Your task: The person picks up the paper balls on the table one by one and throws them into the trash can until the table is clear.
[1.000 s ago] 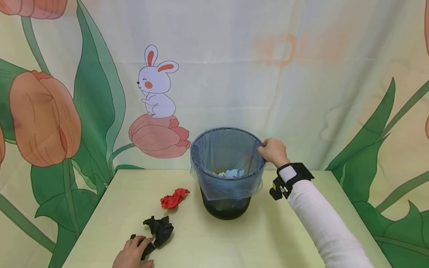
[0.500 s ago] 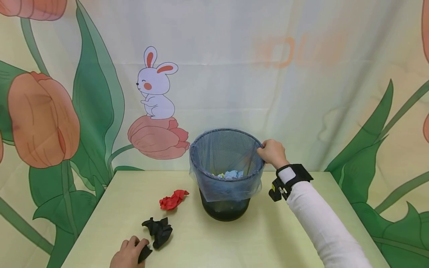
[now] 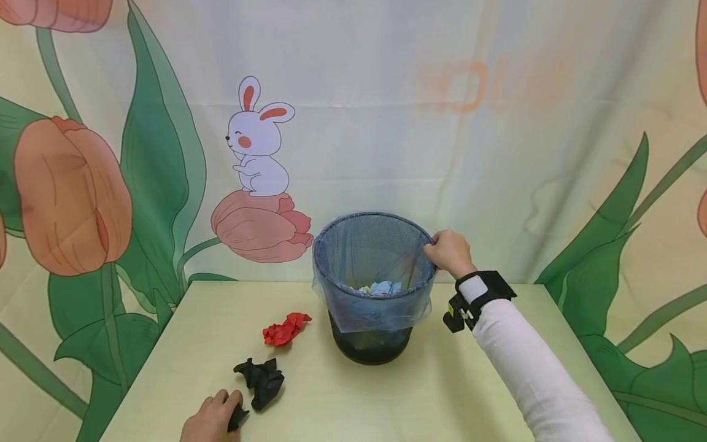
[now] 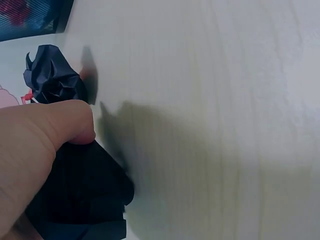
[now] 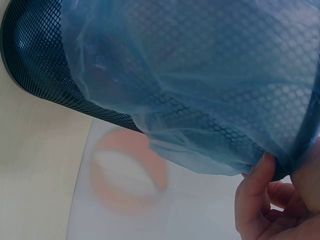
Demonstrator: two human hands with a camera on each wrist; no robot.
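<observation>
My left hand [image 3: 210,418] grips a crumpled piece of black paper [image 4: 85,185] at the table's front left. Just beyond it lies a second crumpled black paper [image 3: 264,382], and farther back a crumpled red paper [image 3: 286,329]. A black mesh wastebasket [image 3: 371,345] stands at the back middle, lined with a translucent blue bag [image 3: 364,313] folded over its rim. Light blue and yellow crumpled paper [image 3: 385,287] shows inside. My right hand [image 3: 452,252] pinches the basket's right rim, fingers curled over the bag's edge in the right wrist view.
The pale table [image 3: 469,380] ends at the back against a hanging cloth [image 3: 497,153] printed with tulips and a rabbit. A black strap with a small camera [image 3: 486,288] sits on my right wrist.
My left hand has closed round the nearest black paper and drawn it slightly left, away from the other black piece. My right hand stays on the basket rim.
</observation>
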